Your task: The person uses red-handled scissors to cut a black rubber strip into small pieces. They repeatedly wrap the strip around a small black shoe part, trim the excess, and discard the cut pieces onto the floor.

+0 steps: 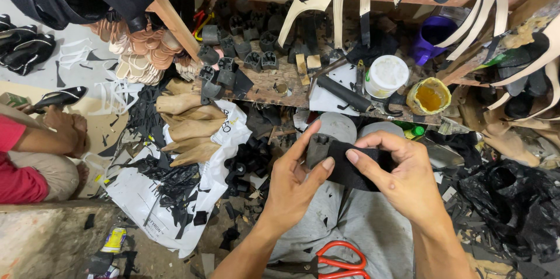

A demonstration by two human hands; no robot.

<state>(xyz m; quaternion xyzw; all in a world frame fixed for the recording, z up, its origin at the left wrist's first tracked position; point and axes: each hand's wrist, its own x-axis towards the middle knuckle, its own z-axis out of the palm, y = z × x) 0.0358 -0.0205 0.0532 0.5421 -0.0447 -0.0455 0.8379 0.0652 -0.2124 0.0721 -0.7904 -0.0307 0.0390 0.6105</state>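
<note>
Cluttered shoe workshop floor, head view: left hand [291, 183] and right hand [402, 177] both pinch one dark heel block with black strip [338, 159]. White tub [387, 75] above grip; white printed bag [224, 139] left; orange scissors [341, 258] below.

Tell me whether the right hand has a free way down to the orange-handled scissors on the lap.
Probably not at once: the right hand is pinching the black strip wrapped on the heel block. Nothing covers the scissors, lying just below on the grey lap.
</note>
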